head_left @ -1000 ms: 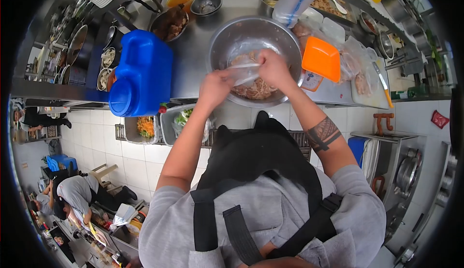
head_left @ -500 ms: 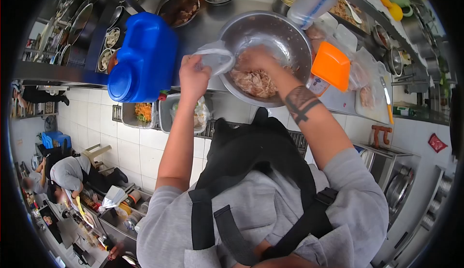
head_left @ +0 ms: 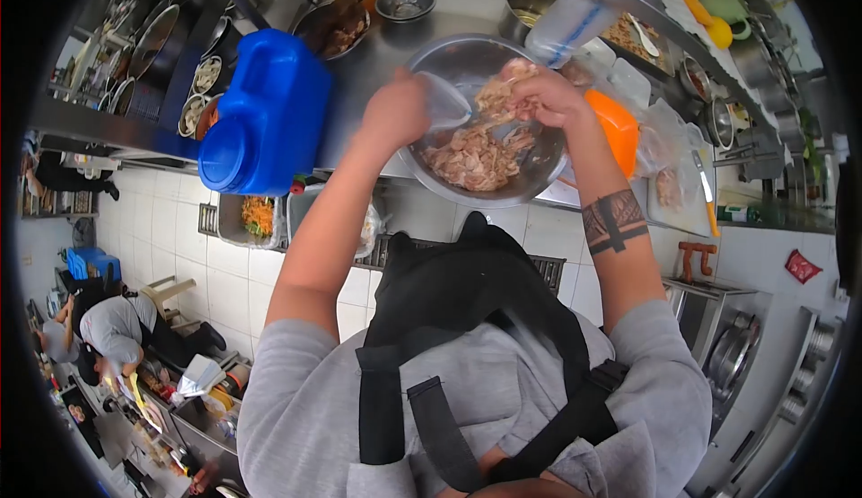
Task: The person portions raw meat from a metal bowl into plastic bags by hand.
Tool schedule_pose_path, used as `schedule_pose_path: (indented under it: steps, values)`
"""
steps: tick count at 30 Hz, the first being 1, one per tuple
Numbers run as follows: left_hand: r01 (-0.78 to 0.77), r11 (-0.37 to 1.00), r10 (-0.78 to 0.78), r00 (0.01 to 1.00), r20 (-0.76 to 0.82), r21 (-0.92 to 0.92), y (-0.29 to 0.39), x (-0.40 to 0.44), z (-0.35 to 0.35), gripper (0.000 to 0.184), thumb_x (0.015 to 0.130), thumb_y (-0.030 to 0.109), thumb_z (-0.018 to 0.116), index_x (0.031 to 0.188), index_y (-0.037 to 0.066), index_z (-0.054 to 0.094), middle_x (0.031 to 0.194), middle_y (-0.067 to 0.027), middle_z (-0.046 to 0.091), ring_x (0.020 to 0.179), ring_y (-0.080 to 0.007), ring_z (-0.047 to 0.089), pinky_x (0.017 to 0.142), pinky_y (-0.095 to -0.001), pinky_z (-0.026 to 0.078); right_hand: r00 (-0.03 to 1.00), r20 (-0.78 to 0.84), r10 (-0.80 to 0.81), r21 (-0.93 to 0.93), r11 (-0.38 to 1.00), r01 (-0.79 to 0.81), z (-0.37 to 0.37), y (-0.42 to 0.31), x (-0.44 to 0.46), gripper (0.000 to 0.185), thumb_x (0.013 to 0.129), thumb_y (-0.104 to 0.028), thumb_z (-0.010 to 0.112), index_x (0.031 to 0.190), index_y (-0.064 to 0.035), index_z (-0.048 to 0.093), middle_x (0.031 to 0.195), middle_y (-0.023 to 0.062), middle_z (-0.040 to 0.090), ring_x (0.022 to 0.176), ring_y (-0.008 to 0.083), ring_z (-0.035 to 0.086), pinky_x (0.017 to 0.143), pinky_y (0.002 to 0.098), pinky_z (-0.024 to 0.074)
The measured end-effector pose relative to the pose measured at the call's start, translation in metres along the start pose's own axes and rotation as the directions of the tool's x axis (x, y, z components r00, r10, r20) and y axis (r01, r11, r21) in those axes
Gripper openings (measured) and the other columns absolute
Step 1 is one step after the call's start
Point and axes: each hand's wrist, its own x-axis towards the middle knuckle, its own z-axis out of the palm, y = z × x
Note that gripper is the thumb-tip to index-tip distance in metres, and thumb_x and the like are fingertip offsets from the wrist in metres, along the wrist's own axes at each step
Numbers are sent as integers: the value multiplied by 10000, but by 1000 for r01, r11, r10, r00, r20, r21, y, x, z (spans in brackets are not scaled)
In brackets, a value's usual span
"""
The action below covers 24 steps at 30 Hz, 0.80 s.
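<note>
A large steel bowl holds a pile of sliced raw meat. Above the bowl's right side, my right hand is closed on a clump of the meat, which hangs from its fingers. My left hand, slightly blurred, grips a clear plastic bag over the bowl's left rim. The bag's mouth faces the clump. An orange tray stands just right of the bowl, partly behind my right forearm.
Left of the bowl stands a blue jug. Small steel bowls line the back. On the right are bagged meat and a knife on a cutting board. Vegetable bins sit below the counter. Other people are at lower left.
My right hand has risen from the meat pile and moved right, now with a clump in it. My left hand and the bag have shifted right, over the bowl's rim.
</note>
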Motion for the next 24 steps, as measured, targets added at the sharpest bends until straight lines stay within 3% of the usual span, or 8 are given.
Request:
schedule_pose_path:
  steps: [6, 10, 13, 16, 17, 19, 22, 24]
  values:
    - [-194, 980, 185, 968, 170, 39, 30, 39, 32, 502, 744, 39, 628, 1244, 51, 668, 1249, -228, 614, 1091, -380, 659, 929, -438, 537, 876, 190, -443, 518, 803, 293, -4, -17, -31, 299, 760, 24, 613, 1008, -122, 533, 944, 63, 595, 823, 231, 661, 489, 296, 392]
    - [-197, 947, 253, 943, 216, -253, 48, 45, 30, 494, 697, 87, 716, 1183, 6, 694, 976, -218, 716, 810, -359, 725, 756, -392, 589, 900, -41, -434, 534, 752, 387, 25, -9, -40, 352, 765, 42, 597, 1083, -101, 546, 1000, 75, 604, 819, 243, 657, 565, 310, 465]
    - [-108, 887, 264, 917, 301, -450, 49, 48, 30, 554, 659, 125, 778, 1190, -6, 690, 811, -184, 722, 674, -340, 710, 662, -369, 587, 961, -113, -251, 396, 876, 276, 34, 23, -27, 361, 780, 74, 602, 1114, -62, 591, 991, 103, 630, 819, 251, 660, 673, 357, 515]
    - [8, 898, 196, 888, 417, -440, 43, 49, 40, 581, 661, 149, 801, 1220, 35, 692, 954, -226, 719, 776, -361, 727, 734, -388, 591, 993, -34, -112, 210, 971, 116, 25, 54, -4, 467, 785, 63, 568, 1242, -33, 591, 1027, 114, 641, 850, 245, 674, 767, 355, 548]
    - [5, 900, 199, 885, 422, -436, 45, 46, 42, 581, 661, 149, 801, 1220, 35, 692, 954, -226, 719, 776, -361, 727, 734, -388, 591, 997, -36, -63, -177, 983, 56, 26, 56, 4, 520, 782, 39, 565, 1297, -31, 581, 1054, 144, 664, 894, 259, 690, 807, 353, 553]
    - [-120, 974, 181, 923, 339, -193, 58, 32, 37, 559, 686, 176, 802, 1217, 41, 696, 1138, -290, 663, 960, -381, 713, 855, -412, 574, 982, -146, -118, -848, 527, -62, 46, 43, 4, 525, 781, -42, 577, 1302, -48, 643, 1103, 231, 707, 1014, 341, 704, 876, 402, 556]
    - [-53, 972, 117, 954, 277, -229, 67, 27, 31, 582, 701, 196, 807, 1239, 19, 674, 1315, -290, 575, 1171, -378, 634, 990, -418, 518, 938, -99, -333, -957, 290, 2, 45, 30, 6, 389, 796, -81, 597, 1163, -64, 726, 1082, 235, 713, 1038, 362, 691, 876, 439, 543]
    - [-162, 964, 192, 972, 133, -210, 55, 27, 34, 462, 734, 210, 780, 1149, 25, 698, 1216, -276, 620, 1102, -383, 656, 946, -432, 532, 847, -74, -527, -932, 338, 130, 35, 28, -9, 259, 815, -144, 647, 1031, -49, 753, 1040, 214, 725, 995, 351, 703, 877, 425, 552]
